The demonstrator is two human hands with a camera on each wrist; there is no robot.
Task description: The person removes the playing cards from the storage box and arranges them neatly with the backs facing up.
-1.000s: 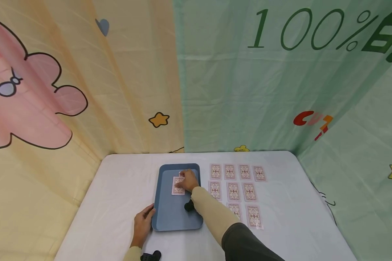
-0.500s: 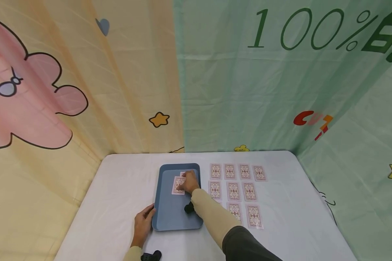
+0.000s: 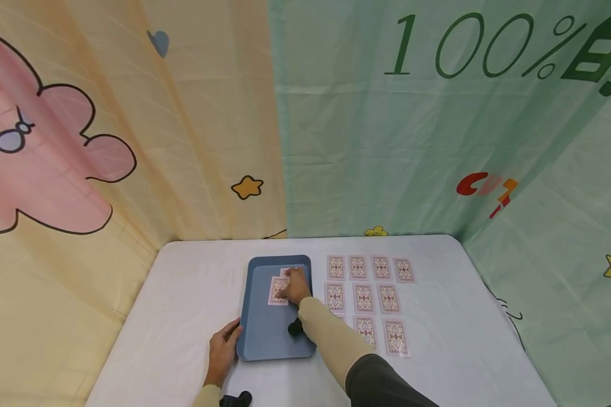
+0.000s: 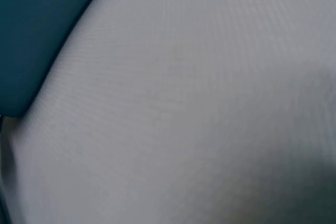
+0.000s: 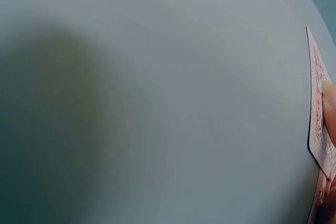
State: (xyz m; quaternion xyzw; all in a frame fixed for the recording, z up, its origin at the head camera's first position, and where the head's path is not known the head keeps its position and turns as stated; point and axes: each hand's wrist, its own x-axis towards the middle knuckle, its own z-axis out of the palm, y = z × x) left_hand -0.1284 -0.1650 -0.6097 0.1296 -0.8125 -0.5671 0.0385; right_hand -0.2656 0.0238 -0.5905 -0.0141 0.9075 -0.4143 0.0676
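My right hand (image 3: 294,285) is over the upper part of a blue-grey tray (image 3: 270,350), fingers bent, holding a red-patterned playing card (image 3: 276,293) with its back up. A second card (image 3: 283,272) shows partly behind it, overlapped by the first and by the fingers. In the right wrist view the thumb (image 5: 330,109) presses on the card (image 5: 316,129), and another card's edge lies below it. My left hand (image 3: 221,350) touches the tray's left rim near its lower corner, thumb and fingers extended to it. The left wrist view shows only the tray's side (image 4: 42,30) and cloth.
Several face-down cards (image 3: 364,298) lie in rows on the white tablecloth (image 3: 453,316) right of the tray. The right sleeve (image 3: 331,328) covers part of the lowest row. Printed curtains (image 3: 366,152) stand behind and beside the table.
My right hand has shifted slightly right and down, showing a little more of the cards in the tray. My left hand and the tray stay in place.
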